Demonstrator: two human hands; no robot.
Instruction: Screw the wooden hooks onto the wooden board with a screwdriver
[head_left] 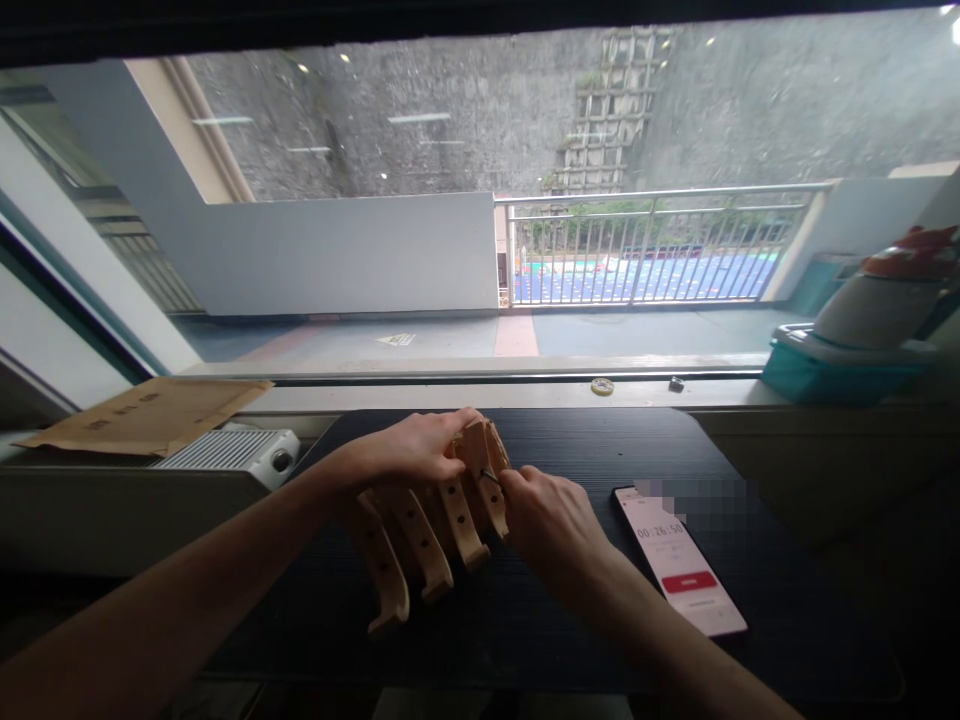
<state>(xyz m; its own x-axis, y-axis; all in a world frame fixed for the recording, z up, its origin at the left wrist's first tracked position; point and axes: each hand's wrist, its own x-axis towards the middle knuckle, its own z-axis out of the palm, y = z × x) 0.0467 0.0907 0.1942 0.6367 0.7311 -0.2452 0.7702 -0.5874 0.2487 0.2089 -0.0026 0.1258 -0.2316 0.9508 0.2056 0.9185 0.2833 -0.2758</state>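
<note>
A wooden piece with several curved, hook-ended slats (424, 545) stands on the dark table, and round dark holes show along the slats. My left hand (420, 447) reaches over its top and grips it, fingers partly hidden behind the wood. My right hand (551, 510) is closed around a thin metal rod (489, 476), probably a hex key. The rod's tip meets the rightmost slat near a hole. Most of the rod is hidden inside the fingers.
A phone (682, 560) showing a running timer lies right of my right hand. Beyond the black table (585, 440) is a window sill with a tape roll (602, 386) and a small metal item (676, 384). A teal box (821, 370) stands right, a brown envelope (150, 410) left.
</note>
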